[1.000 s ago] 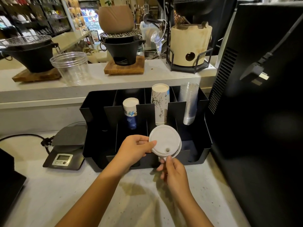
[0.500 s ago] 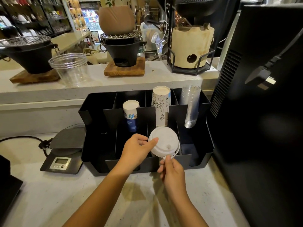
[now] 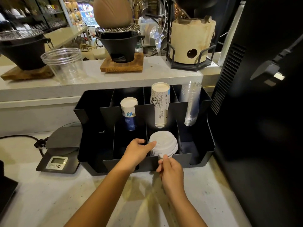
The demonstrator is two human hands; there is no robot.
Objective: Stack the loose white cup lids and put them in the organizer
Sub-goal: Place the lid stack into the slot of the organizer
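Note:
A stack of white cup lids sits tilted in a front compartment of the black organizer, third from the left. My left hand reaches over the front wall, thumb on the stack's left edge and fingers behind it. My right hand pinches the stack's lower front edge just above the front wall. The bottom of the stack is hidden behind that wall.
Behind the lids stand a blue-printed paper cup stack, a taller white paper cup stack and clear plastic cups. A digital scale lies left of the organizer. A black machine stands close on the right.
Both hands have lowered the lid stack from above the front wall down into the compartment. The camera view has shifted slightly closer.

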